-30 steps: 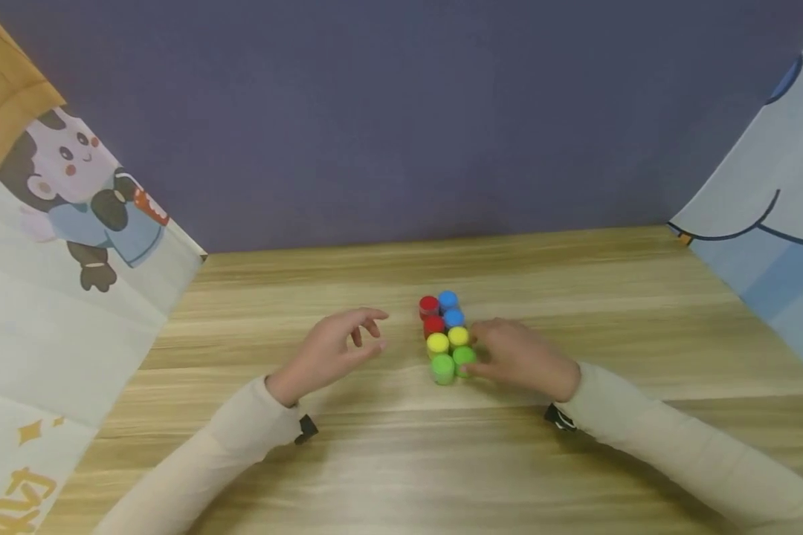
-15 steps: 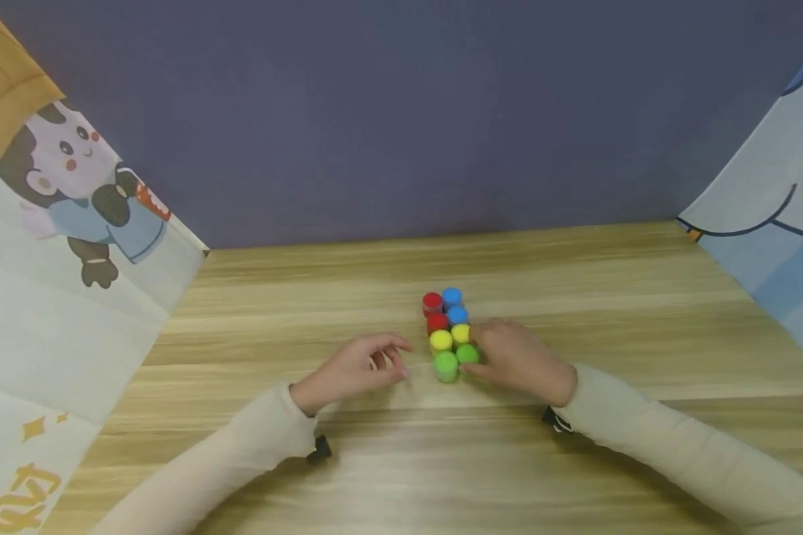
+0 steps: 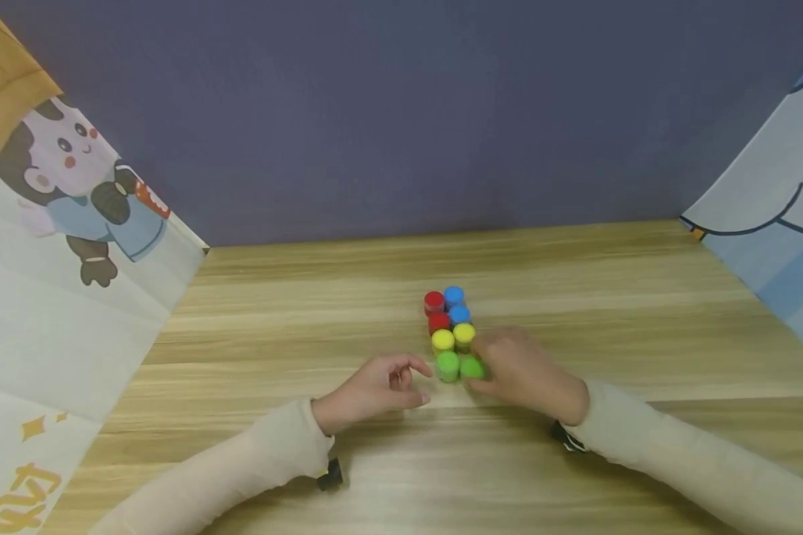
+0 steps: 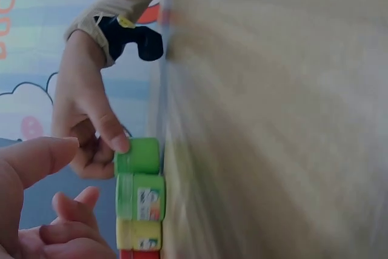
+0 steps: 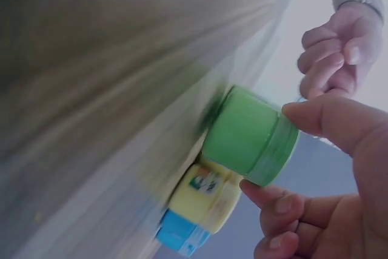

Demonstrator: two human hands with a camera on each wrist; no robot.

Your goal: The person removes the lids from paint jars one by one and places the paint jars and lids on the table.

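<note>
On the counter (image 3: 274, 319), the right hand (image 3: 527, 374) pinches a green jar (image 3: 471, 368) just beside a second green jar (image 3: 447, 365) and near a yellow jar (image 3: 465, 333), while the left hand (image 3: 372, 391), with loosely bent fingers, is close to the second green jar.

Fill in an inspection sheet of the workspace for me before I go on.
Surface: wood-grain table.
Job's things: two each of red jars, blue jars, yellow jars and green jars, in two columns.
Clutter: nothing seen.
Hands: left hand holds nothing, beside the green jars; right hand pinches the right green jar.
Cables: nothing seen.
Surroundings: dark wall behind, cartoon-printed sheets either side.
</note>
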